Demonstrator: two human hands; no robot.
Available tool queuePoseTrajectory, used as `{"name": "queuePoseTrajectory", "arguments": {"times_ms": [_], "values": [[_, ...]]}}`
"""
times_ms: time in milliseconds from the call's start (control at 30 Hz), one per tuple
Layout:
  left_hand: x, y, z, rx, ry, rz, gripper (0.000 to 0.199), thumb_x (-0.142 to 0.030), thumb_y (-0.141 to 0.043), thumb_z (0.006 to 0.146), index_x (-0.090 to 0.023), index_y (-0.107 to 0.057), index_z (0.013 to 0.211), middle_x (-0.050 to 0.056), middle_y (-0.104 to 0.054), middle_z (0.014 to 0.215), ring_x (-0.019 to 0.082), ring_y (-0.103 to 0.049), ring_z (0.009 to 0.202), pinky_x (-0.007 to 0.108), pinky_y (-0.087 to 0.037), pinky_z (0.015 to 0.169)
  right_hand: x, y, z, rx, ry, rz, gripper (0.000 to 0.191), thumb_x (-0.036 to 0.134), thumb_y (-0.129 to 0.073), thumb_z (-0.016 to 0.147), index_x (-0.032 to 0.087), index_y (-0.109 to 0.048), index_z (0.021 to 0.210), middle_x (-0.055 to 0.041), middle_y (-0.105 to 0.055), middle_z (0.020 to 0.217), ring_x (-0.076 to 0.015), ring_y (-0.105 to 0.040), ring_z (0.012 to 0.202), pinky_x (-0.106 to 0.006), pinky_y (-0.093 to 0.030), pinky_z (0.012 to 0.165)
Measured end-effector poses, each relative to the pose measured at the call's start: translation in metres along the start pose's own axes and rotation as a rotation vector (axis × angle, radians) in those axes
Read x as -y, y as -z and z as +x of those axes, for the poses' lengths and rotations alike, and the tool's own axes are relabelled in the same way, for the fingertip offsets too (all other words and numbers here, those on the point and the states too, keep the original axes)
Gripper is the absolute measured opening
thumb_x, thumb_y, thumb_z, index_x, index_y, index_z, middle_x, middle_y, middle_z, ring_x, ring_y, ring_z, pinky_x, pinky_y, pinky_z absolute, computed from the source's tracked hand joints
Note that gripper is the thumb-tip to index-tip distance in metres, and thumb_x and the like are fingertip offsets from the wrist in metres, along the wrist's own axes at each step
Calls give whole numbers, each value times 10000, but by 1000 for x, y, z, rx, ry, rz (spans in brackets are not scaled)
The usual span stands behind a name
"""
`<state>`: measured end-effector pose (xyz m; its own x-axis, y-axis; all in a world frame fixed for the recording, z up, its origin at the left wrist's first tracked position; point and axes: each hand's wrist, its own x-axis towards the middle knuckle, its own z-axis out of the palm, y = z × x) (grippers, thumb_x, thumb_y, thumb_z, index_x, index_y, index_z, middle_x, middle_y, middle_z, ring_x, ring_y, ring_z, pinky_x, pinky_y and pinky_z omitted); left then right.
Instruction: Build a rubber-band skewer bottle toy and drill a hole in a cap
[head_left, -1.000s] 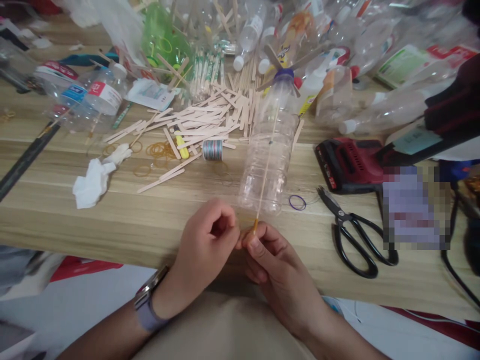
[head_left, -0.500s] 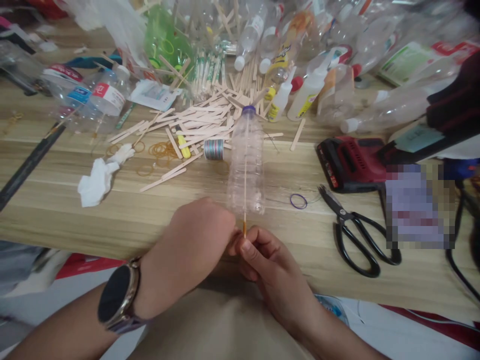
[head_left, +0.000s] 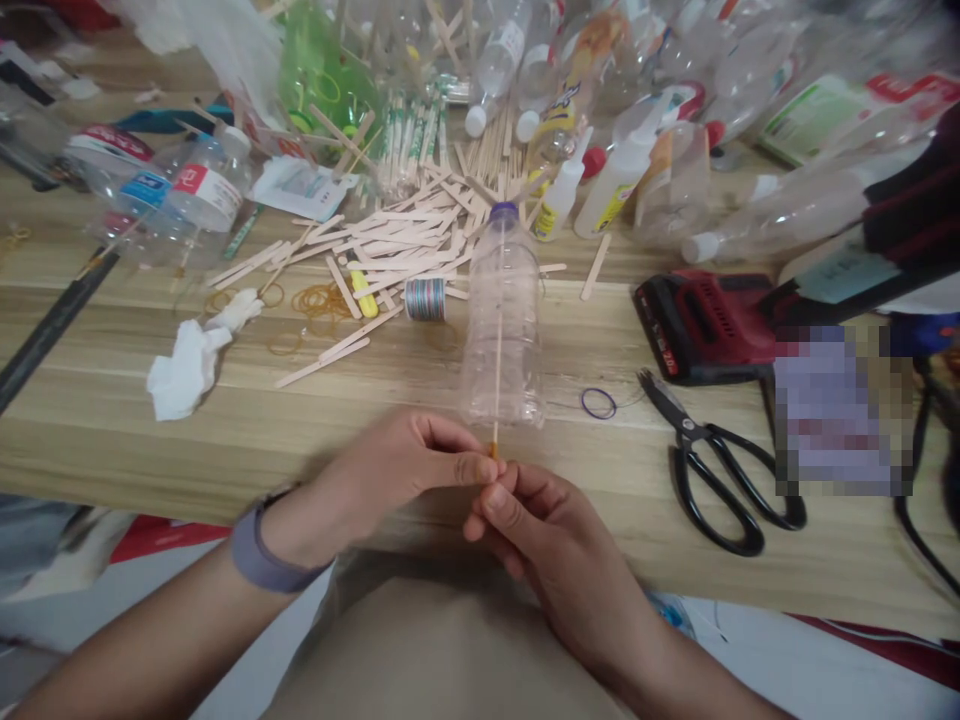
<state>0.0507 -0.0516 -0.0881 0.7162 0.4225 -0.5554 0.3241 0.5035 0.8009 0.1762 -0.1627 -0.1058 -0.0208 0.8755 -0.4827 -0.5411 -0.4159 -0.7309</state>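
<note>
While pinching the stick [head_left: 499, 350] near its end with the right hand [head_left: 555, 525] — thumb against forefinger — meeting it there with the left hand [head_left: 409, 465], thumb and fingertip pressed together right by the orange band [head_left: 493, 450]; contents of that left pinch too small to tell; from there, running along the clear bottle [head_left: 519, 330], whether inside or on top, cannot tell; bottle just ahead of both hands, over the table [head_left: 397, 380], with its purple cap [head_left: 503, 211] at the far end; to its left, a spool [head_left: 425, 299], and farther off a tissue [head_left: 187, 370]; beyond the spool, a heap of craft sticks [head_left: 409, 235]; to the right, well apart, open-handled scissors [head_left: 688, 428] — then, just behind, a red tool [head_left: 712, 325]
</note>
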Motion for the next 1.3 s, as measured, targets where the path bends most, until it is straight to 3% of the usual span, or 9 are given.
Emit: {"name": "queuePoseTrajectory", "arguments": {"times_ms": [133, 267, 400, 533, 733, 900, 1000, 1100, 1300], "values": [[11, -16, -4, -26, 111, -325, 315, -442, -796, 669, -166, -647, 646, -41, -536, 504, 94, -481, 490, 230, -419, 536, -2, 0, 3, 14, -44, 98, 377, 508, -775, 755, 155, -686, 658, 25, -556, 571, -51, -301, 448, -238, -243, 479], [13, -18, -2, -97, 109, -358, 297, -378, -811, 664, -146, -627, 657, -45, -534, 583, 61, -484, 513, 176, -370, 488, -4, 1, 7, 38, -112, 378, 317, 452, -822, 727, 157, -710, 701, 73, -398, 471, -65, -268, 467, -205, -326, 495], [13, -20, 0, -33, 123, -407, 306, -386, -807, 684, -145, -627, 740, -18, -597, 674, 112, -610, 585, 225, -491, 560, -4, 2, 9, 24, -157, 508, 243, 342, -840, 732, 147, -701, 690, 82, -381, 490, -51, -207, 471, -164, -333, 488], [13, -24, 1, -21, 108, -416, 299, -385, -803, 702, -154, -618, 750, -31, -584, 663, 111, -622, 578, 219, -499, 552, -3, 1, 8, -24, -133, 514, 272, 345, -822, 739, 151, -658, 642, 83, -372, 497, -51, -202, 468, -164, -315, 474], [8, -25, 2, -15, 78, -349, 302, -417, -768, 713, -162, -607, 712, -25, -587, 634, 116, -578, 573, 250, -491, 583, 0, -4, 1, -51, -119, 404, 278, 334, -803, 719, 166, -598, 638, 61, -480, 572, -44, -299, 450, -190, -311, 462], [4, -23, 5, -215, -89, -46, 204, -331, -669, 773, -173, -589, 672, -46, -523, 638, 103, -469, 615, 237, -385, 601, 10, 0, -7, -62, -172, 340, 280, 299, -806, 668, 171, -566, 604, 69, -481, 538, -37, -305, 418, -199, -306, 456], [6, -23, 5, -223, -94, 57, 150, -315, -641, 788, -175, -606, 745, -45, -526, 686, 110, -455, 648, 245, -360, 616, 18, 6, -5, -145, -170, 316, 298, 283, -812, 660, 171, -546, 586, 86, -404, 503, -43, -284, 428, -187, -294, 438], [11, -25, 4, -163, -42, 12, 176, -346, -619, 808, -179, -575, 773, -57, -507, 661, 92, -421, 578, 236, -330, 554, 22, 9, 3, -202, -132, 328, 333, 289, -825, 657, 175, -527, 566, 76, -409, 509, -58, -318, 452, -187, -324, 443], [17, -31, 2, -103, 6, -201, 219, -370, -583, 835, -184, -494, 763, -73, -518, 591, 43, -344, 442, 202, -230, 427, 17, 6, 14, -179, -107, 335, 360, 362, -828, 671, 173, -538, 570, 46, -466, 521, -82, -379, 503, -201, -384, 492]]}}
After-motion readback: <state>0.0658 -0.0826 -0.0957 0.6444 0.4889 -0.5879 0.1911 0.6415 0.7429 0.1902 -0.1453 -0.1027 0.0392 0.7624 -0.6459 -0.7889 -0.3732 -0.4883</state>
